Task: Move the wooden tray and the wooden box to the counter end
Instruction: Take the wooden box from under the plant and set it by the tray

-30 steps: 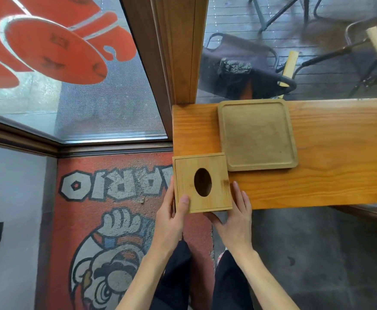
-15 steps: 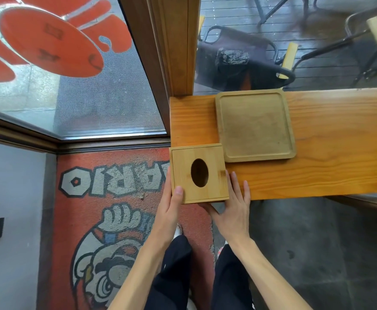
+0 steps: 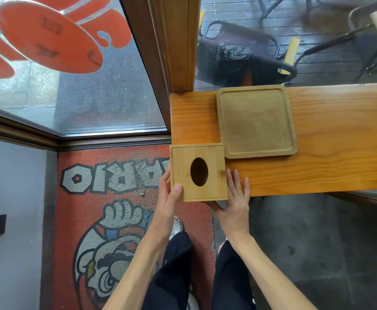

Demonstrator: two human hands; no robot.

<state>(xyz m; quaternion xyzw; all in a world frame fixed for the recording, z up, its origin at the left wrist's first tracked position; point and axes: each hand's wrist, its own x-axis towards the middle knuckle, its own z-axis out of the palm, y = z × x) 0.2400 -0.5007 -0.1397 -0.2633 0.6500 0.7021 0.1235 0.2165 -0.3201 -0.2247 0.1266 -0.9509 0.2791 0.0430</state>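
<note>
Wooden tray (image 3: 256,120) and wooden box (image 3: 198,172) at the left end of the counter (image 3: 339,139), head view. Counter: orange-grained plank along the window, its end butting the wooden post (image 3: 178,41). Tray: square, shallow-rimmed, flat on the plank against the window side, just beside the end, touched by neither hand. Box: square, oval hole in the top, at the near corner of the counter end, its upper right corner just beside the tray's near left corner; whether fully seated or a little raised, not clear from above. Left hand (image 3: 168,203): clamped on the box's left side, thumb on the lid near the front corner, fingers down the wall. Right hand (image 3: 234,203): fingers (image 3: 235,182) together and extended along the box's right side, thumb tucked at the near edge; firm grip or mere contact, not clear. Step in hand, by judgement: final placement of the box, tray already delivered. Next move, by judgement: box squared to the edge, weight settled on the plank, then both hands released sideways without nudging the tray.
</note>
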